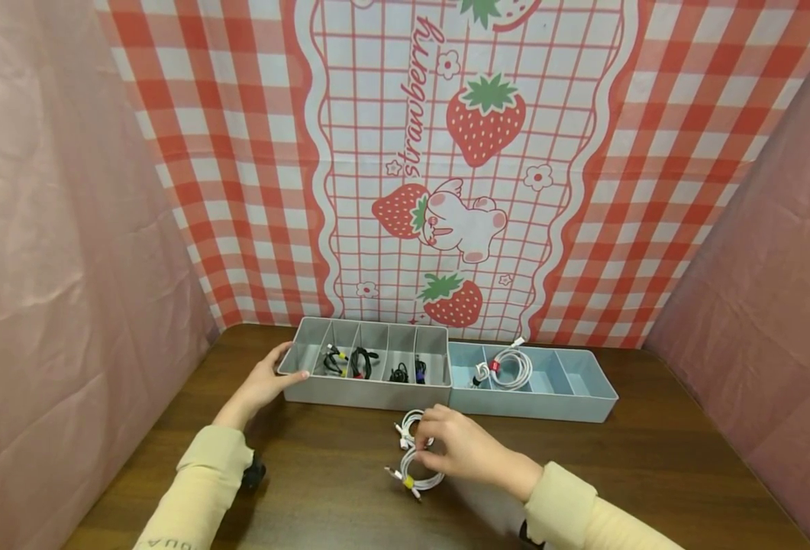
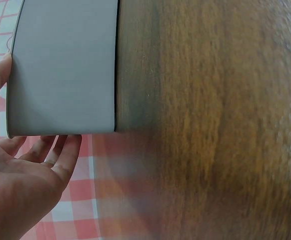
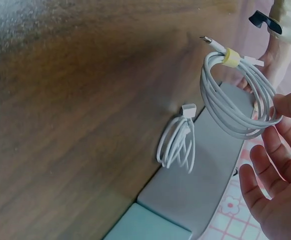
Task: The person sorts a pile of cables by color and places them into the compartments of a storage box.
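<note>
My left hand grips the left end of a grey divided box, thumb at the front rim and fingers against the end wall. Between thumb and index finger, my right hand pinches a coiled white cable bound with a yellow tie. This coil is held over the table just in front of the box. A second white cable bundle with a white plug lies on the table, between the held coil and the box's front wall.
Several black cable bundles sit in separate grey compartments. Adjoining on the right, a light blue divided box contains white cables, one coil with a red tie. A checked strawberry curtain hangs behind the wooden table.
</note>
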Demonstrator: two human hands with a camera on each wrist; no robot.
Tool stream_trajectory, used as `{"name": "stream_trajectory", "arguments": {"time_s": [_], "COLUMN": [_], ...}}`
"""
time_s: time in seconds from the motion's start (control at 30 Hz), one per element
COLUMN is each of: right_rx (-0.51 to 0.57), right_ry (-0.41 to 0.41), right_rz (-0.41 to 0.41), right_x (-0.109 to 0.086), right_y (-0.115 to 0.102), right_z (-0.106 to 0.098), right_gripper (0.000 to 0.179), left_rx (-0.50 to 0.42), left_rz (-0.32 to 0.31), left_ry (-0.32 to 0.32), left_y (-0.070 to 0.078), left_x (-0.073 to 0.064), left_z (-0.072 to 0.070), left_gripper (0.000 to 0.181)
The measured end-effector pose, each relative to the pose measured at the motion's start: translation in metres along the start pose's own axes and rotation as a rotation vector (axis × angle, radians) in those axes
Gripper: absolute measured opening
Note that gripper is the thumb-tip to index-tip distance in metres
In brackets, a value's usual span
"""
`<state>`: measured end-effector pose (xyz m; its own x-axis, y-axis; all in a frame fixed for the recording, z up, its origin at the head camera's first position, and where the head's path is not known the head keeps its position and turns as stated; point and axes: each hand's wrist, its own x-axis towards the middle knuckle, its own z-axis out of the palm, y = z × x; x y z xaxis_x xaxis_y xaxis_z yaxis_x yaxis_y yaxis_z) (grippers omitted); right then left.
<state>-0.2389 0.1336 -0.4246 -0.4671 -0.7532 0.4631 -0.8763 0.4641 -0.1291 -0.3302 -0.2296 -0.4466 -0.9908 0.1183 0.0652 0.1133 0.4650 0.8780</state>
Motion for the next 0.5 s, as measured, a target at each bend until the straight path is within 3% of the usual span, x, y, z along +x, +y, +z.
{"name": "stream_trajectory", "arguments": {"time_s": [0.5], "right_rx": [-0.004], "right_ry": [0.041], "right_rz": [-0.004], "right_x": [-0.002], "right_y": [0.004], "right_z": [-0.017], "right_gripper": [0.015], "left_rx": [0.008], "left_rz": [-0.001], "left_ry": [0.006], "left_y": [-0.002], "left_x": [0.001], "left_z": [0.0], "left_gripper": [0.076]}}
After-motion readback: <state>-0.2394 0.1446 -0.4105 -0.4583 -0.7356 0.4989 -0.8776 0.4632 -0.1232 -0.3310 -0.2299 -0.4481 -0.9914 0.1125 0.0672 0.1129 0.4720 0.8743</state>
